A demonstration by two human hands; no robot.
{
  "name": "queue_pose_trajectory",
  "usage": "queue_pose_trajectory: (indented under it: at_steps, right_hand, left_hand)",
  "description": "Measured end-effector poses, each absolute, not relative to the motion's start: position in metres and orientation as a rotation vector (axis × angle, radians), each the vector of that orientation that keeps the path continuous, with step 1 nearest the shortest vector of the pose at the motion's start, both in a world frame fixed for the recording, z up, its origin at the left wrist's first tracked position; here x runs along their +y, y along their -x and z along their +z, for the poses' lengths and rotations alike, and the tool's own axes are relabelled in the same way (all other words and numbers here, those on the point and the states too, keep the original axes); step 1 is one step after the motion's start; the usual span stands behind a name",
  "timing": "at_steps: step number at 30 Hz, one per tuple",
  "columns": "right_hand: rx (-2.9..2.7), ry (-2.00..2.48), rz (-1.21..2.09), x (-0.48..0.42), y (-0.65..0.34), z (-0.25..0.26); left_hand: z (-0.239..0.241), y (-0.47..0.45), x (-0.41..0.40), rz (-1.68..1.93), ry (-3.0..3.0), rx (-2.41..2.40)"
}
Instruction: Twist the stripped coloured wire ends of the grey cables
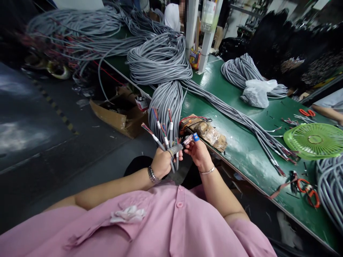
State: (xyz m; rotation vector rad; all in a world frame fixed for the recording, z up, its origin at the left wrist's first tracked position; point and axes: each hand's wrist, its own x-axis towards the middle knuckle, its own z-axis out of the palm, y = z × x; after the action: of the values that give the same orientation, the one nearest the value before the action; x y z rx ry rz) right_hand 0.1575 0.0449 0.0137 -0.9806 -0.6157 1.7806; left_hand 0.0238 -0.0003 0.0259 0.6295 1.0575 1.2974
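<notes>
My left hand (162,163) is closed round several grey cables (160,143) in front of my body. Their ends fan upward, with white bands and stripped, coloured wires (147,127) showing. A grey wrap covers my left thumb. Close beside it, my right hand (199,153) pinches a reddish-white bundle of wire ends (188,140), and blue tape is wrapped round one of its digits. The fingers partly hide where this bundle joins its cable. Just beyond both hands, a tape-covered block (210,134) sits at the edge of the green table (227,107).
A large cable coil (160,59) lies ahead, with a cable bundle (227,101) stretching right. A green fan (313,140), orange-handled scissors (308,192) and a plastic bag (258,92) are on the right. An open cardboard box (120,114) stands below left. Another person's arm (328,113) shows far right.
</notes>
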Motion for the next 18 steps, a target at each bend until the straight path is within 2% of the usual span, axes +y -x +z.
queue_pose_trajectory:
  at_steps: [18]
  right_hand:
    - [-0.565, 0.884, 1.775, 0.043, -0.156, 0.009]
  left_hand:
    - [0.015, -0.022, -0.002, 1.274, -0.686, 1.056]
